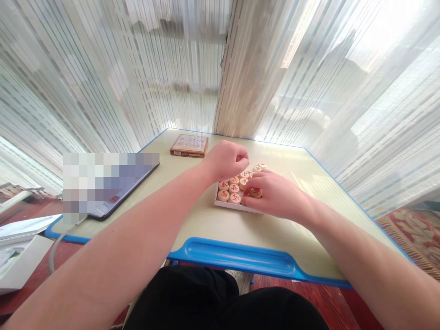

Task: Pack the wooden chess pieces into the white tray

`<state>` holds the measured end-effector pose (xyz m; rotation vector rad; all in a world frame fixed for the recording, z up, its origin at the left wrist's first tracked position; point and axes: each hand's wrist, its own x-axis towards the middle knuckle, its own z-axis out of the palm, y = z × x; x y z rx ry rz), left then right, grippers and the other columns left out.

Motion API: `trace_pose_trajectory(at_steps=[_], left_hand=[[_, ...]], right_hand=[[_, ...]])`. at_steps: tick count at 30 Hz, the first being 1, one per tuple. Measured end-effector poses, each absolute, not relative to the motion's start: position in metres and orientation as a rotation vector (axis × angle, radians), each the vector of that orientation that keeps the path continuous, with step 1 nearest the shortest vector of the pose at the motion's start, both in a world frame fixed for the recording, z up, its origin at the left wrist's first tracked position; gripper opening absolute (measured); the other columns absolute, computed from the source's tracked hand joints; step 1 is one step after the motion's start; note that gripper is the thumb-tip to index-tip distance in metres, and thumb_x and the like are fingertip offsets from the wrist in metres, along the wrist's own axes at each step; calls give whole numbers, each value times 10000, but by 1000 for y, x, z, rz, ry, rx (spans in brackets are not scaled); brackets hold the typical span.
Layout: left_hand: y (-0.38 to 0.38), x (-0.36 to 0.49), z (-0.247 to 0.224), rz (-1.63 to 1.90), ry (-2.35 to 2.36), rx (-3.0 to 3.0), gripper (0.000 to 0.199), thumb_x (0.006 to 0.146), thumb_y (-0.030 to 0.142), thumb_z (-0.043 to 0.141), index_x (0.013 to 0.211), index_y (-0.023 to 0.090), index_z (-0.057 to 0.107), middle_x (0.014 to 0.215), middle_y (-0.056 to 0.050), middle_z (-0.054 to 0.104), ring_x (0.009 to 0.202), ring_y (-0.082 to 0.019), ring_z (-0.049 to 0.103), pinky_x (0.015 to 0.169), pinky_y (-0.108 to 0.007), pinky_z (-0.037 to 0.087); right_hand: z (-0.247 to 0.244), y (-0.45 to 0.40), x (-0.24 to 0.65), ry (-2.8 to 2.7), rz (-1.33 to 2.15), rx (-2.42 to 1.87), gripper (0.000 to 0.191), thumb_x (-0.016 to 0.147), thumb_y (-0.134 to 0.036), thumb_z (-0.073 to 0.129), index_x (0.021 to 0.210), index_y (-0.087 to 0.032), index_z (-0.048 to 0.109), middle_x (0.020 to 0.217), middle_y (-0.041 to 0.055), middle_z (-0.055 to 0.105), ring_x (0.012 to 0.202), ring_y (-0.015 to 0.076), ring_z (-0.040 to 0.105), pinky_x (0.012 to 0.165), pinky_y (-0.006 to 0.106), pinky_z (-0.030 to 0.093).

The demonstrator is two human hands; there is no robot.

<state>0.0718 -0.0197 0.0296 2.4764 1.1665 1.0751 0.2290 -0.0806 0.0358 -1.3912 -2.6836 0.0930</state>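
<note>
A shallow white box on the table holds several round wooden Chinese chess pieces with red characters. My right hand reaches over the box's right part, thumb and fingers curled around a Chinese chess piece partly hidden beneath the palm. Above the box's far left part, my left hand is closed with its fingers folded in; whatever it may hold is hidden. Just beyond the box, near the right fingers, lie a few more Chinese chess pieces.
A flat brown-edged box lies at the table's far left. A tablet with a cable stands at the left edge. The pale table has a blue rim and a blue front tray. Striped curtains hang behind.
</note>
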Motion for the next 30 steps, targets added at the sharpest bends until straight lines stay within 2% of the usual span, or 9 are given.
trace_pose_trajectory(at_steps=[3, 8, 12, 22, 26, 30], left_hand=[[-20, 72, 30, 1073, 1164, 2485, 194, 677, 199, 488, 652, 164, 677, 587, -4, 626, 577, -130, 541, 560, -250, 399], [-20, 72, 30, 1077, 1170, 2489, 195, 675, 195, 488, 651, 163, 679, 596, -6, 631, 587, -133, 547, 565, -252, 403], [-21, 72, 30, 1072, 1172, 2472, 194, 676, 194, 490, 655, 160, 680, 596, -7, 630, 583, -132, 544, 564, -251, 405], [-16, 70, 28, 1077, 1269, 2455, 181, 672, 203, 494, 645, 168, 670, 591, -4, 627, 576, -134, 536, 557, -254, 393], [-17, 70, 29, 1064, 1278, 2448, 184, 679, 202, 494, 657, 168, 673, 608, -9, 633, 586, -138, 539, 573, -259, 401], [-17, 70, 30, 1072, 1276, 2452, 180, 676, 198, 496, 649, 167, 671, 604, -8, 632, 585, -136, 539, 575, -259, 400]], right_hand=[[35, -80, 229, -2642, 26, -1423, 228, 783, -299, 503, 656, -192, 659, 692, 39, 606, 738, 169, 522, 697, 281, 388], [37, -82, 231, -2654, 69, -1391, 184, 743, -242, 518, 782, -210, 694, 732, 34, 624, 762, 175, 524, 700, 281, 389], [38, -83, 230, -2697, 145, -1346, 180, 712, -224, 539, 793, -223, 700, 752, 24, 641, 757, 170, 526, 702, 279, 390], [33, -79, 231, -2627, 39, -1449, 203, 774, -348, 545, 751, -214, 696, 707, 34, 642, 712, 166, 543, 647, 265, 380], [37, -80, 232, -2598, 51, -1437, 207, 776, -319, 525, 782, -217, 705, 684, 25, 634, 701, 163, 540, 638, 266, 379], [39, -82, 232, -2647, 96, -1395, 191, 739, -285, 546, 827, -236, 708, 743, 16, 652, 730, 164, 546, 659, 268, 389]])
